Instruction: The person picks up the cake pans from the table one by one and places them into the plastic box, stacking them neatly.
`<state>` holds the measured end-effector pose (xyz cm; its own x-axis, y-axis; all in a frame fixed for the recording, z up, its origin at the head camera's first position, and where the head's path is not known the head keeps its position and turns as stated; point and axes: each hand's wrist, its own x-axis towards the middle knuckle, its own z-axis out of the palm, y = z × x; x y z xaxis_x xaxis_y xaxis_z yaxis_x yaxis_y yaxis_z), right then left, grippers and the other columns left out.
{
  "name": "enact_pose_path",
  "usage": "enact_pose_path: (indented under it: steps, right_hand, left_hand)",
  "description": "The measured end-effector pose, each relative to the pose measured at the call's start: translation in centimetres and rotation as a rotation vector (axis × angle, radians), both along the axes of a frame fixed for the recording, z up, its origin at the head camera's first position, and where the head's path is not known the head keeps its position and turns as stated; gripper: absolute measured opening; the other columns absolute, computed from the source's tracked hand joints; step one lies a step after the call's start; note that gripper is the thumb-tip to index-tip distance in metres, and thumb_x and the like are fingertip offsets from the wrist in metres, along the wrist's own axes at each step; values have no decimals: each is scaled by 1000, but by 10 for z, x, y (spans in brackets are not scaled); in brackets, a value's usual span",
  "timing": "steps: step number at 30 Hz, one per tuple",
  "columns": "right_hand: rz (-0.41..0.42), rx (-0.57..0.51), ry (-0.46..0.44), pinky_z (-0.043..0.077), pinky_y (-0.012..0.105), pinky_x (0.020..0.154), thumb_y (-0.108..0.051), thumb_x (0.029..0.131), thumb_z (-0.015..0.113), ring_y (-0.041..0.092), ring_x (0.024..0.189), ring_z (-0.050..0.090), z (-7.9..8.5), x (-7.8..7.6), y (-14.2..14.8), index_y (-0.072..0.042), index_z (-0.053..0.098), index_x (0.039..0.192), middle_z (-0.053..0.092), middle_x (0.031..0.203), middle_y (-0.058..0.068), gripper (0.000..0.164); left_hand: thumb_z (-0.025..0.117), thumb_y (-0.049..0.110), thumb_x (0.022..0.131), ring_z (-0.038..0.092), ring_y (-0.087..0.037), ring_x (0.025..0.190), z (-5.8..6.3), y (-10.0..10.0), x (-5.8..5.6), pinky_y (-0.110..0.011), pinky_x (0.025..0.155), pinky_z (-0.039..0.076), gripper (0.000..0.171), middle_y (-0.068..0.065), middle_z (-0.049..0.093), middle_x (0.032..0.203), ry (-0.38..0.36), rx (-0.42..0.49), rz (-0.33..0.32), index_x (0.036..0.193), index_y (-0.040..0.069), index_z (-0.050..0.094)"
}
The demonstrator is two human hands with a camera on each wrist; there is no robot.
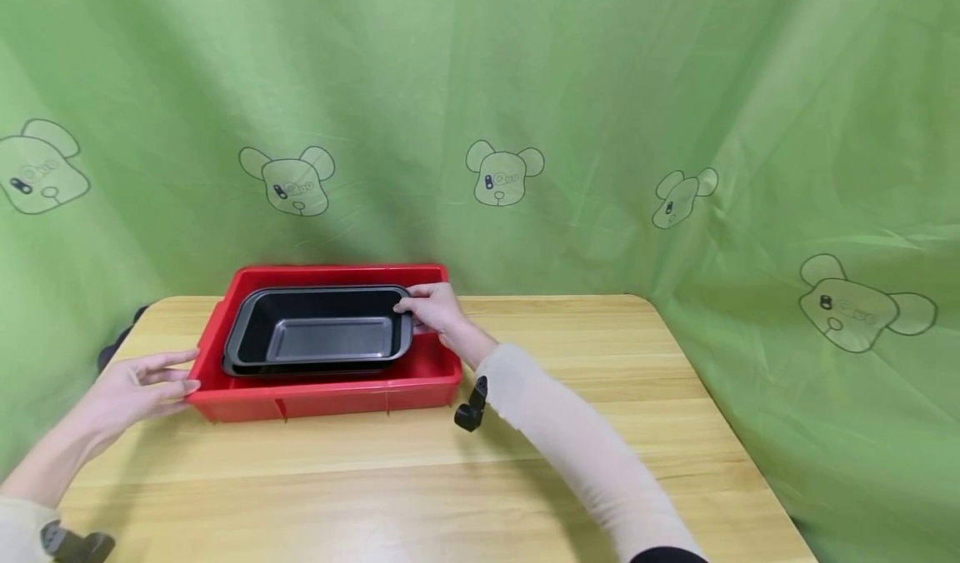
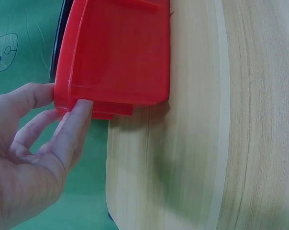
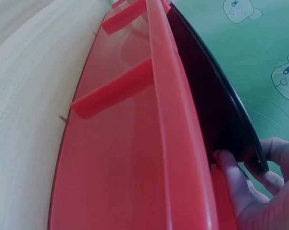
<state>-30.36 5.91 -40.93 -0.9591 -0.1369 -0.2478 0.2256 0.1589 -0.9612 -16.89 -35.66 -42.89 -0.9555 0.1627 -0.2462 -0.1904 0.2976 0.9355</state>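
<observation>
A dark loaf pan sits tilted inside a red plastic bin, and a second dark rim shows just beneath its edge in the head view. At the pan's right end my right hand pinches the rim, thumb inside and fingers outside. The right wrist view has the pan's underside raised above the bin wall, with my right hand at its end. My left hand holds the bin's left end near the front corner. In the left wrist view, my left hand has its fingertips around the bin's rim.
The bin stands on a wooden table toward its back left. A green curtain printed with bear heads hangs behind and to the sides. Small black camera mounts sit at both wrists. Something dark shows past the table's left edge.
</observation>
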Motion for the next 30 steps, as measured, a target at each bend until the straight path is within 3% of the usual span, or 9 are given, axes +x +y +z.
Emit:
enact_pose_path:
  steps: [3, 6, 13, 17, 19, 22, 27, 30]
  right_hand:
    - [3, 16, -2, 56, 19, 46, -1, 89, 76, 6, 49, 53, -1, 0, -3, 1, 76, 120, 63, 65, -3, 31]
    - [9, 40, -7, 58, 20, 47, -2, 89, 76, 7, 51, 55, 0, 1, -5, -1, 77, 120, 63, 67, -2, 31]
    - [18, 53, -14, 59, 20, 49, -4, 90, 78, 9, 55, 57, -4, 2, -9, -1, 78, 120, 66, 75, 0, 30]
    - [13, 54, -25, 59, 20, 49, -4, 90, 79, 9, 55, 58, -7, 1, -9, -2, 78, 118, 68, 78, 1, 28]
    - [16, 56, -31, 60, 22, 51, -6, 90, 80, 9, 56, 59, -7, 1, -9, -3, 78, 119, 68, 79, 2, 28]
    - [24, 52, -46, 63, 24, 55, -9, 91, 82, 10, 58, 64, -6, 0, -9, -3, 77, 121, 71, 84, 3, 31]
    - [26, 46, -77, 67, 33, 69, -7, 91, 81, 11, 64, 67, -4, 0, -8, 1, 71, 130, 72, 91, 6, 41]
    - [28, 36, -87, 66, 40, 81, -5, 92, 79, 11, 67, 68, -4, -1, -6, 3, 68, 133, 73, 93, 10, 43]
  left_hand:
    - [70, 6, 100, 73, 3, 92, 0, 0, 0, -24, 83, 66, 44, 19, 75, 100, 0, -7, 5, 137, 30, 65]
    - [71, 7, 100, 73, 3, 91, 1, 1, 0, -24, 83, 66, 48, 19, 75, 100, -3, -23, 8, 146, 19, 62]
    - [71, 8, 100, 74, 1, 91, 1, 2, 1, -22, 81, 66, 46, 19, 75, 100, 4, -17, 9, 143, 21, 64]
    - [71, 9, 101, 74, 2, 91, 2, 3, 1, -23, 82, 66, 62, 18, 75, 101, 6, -63, 1, 155, -5, 46]
    - [71, 10, 101, 74, 2, 92, 2, 3, 1, -24, 83, 66, 66, 18, 74, 102, 5, -72, -1, 156, -10, 41]
    - [71, 9, 101, 74, 2, 92, 2, 3, 1, -23, 82, 66, 61, 18, 74, 102, 6, -59, 0, 155, -4, 47]
    - [71, 7, 100, 74, 1, 91, 1, 3, 2, -23, 81, 66, 45, 19, 75, 100, 11, -20, 4, 141, 25, 65]
    - [71, 8, 100, 74, 1, 91, 2, 3, 2, -23, 81, 66, 47, 19, 75, 100, 10, -28, 8, 145, 21, 63]
